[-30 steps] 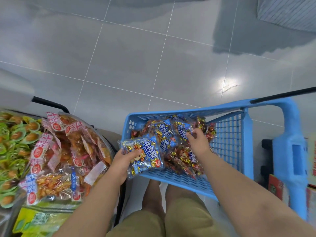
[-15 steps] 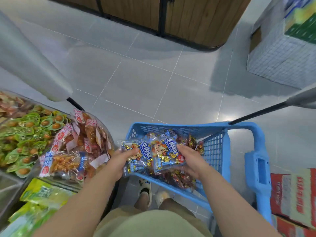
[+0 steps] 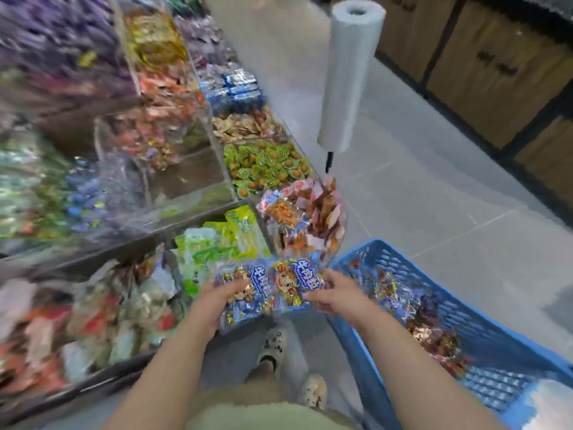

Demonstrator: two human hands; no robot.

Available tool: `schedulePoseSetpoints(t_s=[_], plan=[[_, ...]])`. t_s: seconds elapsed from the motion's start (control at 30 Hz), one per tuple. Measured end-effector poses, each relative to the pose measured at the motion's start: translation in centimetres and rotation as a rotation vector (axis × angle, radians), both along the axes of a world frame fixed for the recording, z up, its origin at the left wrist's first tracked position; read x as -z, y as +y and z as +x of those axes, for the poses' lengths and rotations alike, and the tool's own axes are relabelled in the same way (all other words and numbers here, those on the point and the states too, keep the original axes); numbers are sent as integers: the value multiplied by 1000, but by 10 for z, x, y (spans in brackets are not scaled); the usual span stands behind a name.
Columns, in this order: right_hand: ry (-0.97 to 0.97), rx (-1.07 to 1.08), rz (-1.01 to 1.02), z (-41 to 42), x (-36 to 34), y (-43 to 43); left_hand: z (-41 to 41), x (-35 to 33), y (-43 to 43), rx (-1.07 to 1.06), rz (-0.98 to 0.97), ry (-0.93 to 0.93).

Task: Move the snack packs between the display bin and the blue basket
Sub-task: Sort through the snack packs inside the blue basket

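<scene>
A shop's bulk-snack aisle: clear display bins (image 3: 186,178) heaped with wrapped snack packs (image 3: 269,169) fill the left, a roll of plastic bags (image 3: 347,72) stands upright at their outer edge, and a blue shopping basket (image 3: 412,271) sits alongside.

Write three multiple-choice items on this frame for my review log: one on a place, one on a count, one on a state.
1. Where are the blue snack packs?
A. inside the blue basket
B. held in the air just left of the basket
C. lying on the floor

2. How many hands hold them?
A. none
B. one
C. two

3. What is the basket's state?
A. empty
B. holding wrapped snacks
C. tipped upside down

Answers:
1 B: the packs hang outside the basket's left rim, clear of the floor.
2 C: the left hand and the right hand each grip an end.
3 B: the wrapped snacks lie on the bottom of the upright basket.
</scene>
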State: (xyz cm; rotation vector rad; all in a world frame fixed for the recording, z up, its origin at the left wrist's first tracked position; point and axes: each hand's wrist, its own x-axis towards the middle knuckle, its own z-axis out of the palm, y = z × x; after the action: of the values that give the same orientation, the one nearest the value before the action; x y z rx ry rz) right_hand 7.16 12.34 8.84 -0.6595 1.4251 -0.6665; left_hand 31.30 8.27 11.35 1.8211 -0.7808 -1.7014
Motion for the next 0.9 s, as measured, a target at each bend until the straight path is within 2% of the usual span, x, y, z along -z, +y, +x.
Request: schedulePoseSetpoints(t_s=[0.1, 0.23, 0.37, 0.47, 0.63, 0.7, 0.83, 0.9], plan=[[16, -74, -73, 49, -13, -23, 55, -11, 12, -156, -77, -44], [216, -270, -202, 117, -28, -50, 118, -21, 21, -288, -132, -63], [181, -371, -182, 184, -36, -77, 193, -29, 17, -436, -205, -106], [190, -429, -221, 237, -43, -97, 254, -40, 6, -465, -286, -108], [134, -364, -230, 319, -50, -134, 354, -60, -29, -455, -350, -167], [130, -296, -220, 341, -53, -147, 385, -66, -45, -439, -364, -127], [226, -161, -272, 362, -66, -173, 414, -90, -81, -412, -435, -2], [295, -119, -322, 366, -79, -190, 419, -99, -100, -388, -456, -19]])
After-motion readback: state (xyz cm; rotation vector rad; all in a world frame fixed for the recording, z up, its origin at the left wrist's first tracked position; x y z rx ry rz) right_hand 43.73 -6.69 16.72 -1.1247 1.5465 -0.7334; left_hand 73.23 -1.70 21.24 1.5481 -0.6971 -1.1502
